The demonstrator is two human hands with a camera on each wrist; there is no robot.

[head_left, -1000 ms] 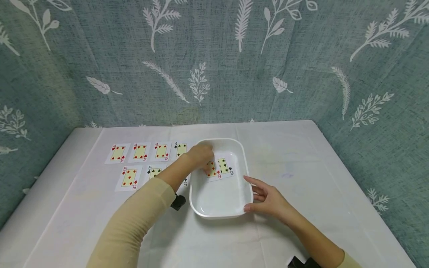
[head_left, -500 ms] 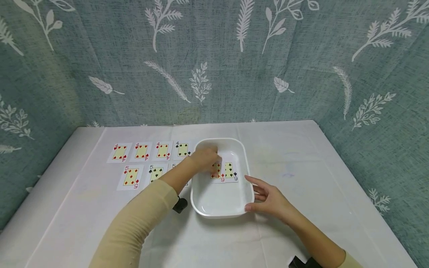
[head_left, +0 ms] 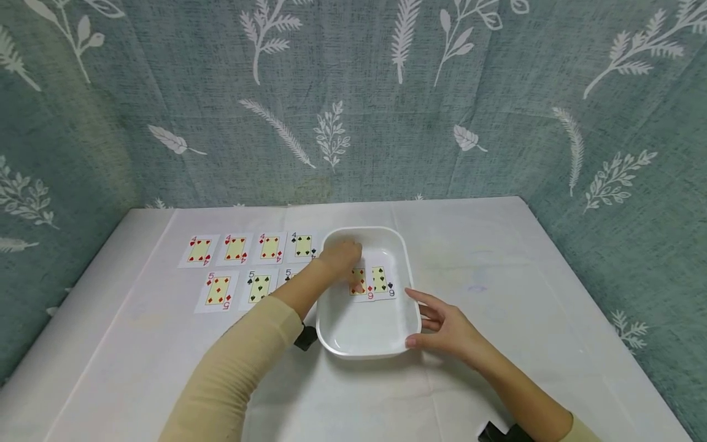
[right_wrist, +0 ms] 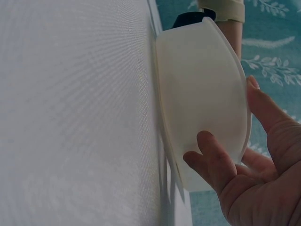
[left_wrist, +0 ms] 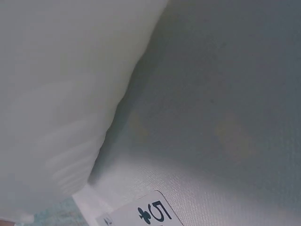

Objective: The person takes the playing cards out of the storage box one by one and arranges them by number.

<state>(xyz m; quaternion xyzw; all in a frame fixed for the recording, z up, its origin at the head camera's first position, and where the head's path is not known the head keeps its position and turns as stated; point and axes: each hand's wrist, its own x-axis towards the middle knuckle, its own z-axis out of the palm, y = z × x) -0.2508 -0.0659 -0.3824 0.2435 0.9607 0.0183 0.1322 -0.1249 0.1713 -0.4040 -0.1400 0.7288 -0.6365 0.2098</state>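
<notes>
White plastic, thin-walled and smooth, makes up the rectangular tray (head_left: 399,334) standing on the cloth-covered surface (head_left: 497,276); it looks light and a little flexible, so it would likely slide if nudged. The right hand (head_left: 447,328) steadies it at its right rim, thumb against the near corner and fingers (right_wrist: 214,157) loosely spread against the outer wall, more a brace than a firm grip. Inside the tray lie two sixes side by side and slightly overlapped: the six of diamonds (head_left: 359,282) and the six of spades (head_left: 380,280). The left hand (head_left: 342,255) reaches over the left rim and rests on the six of diamonds with fingers bent down; whether it pinches the card or only presses it cannot be told. Such cards are thin, slick and bendable, lying flat on a smooth floor, so they are probably best slid to a wall and lifted by an edge. Fours and fives lie in rows left of the tray.
</notes>
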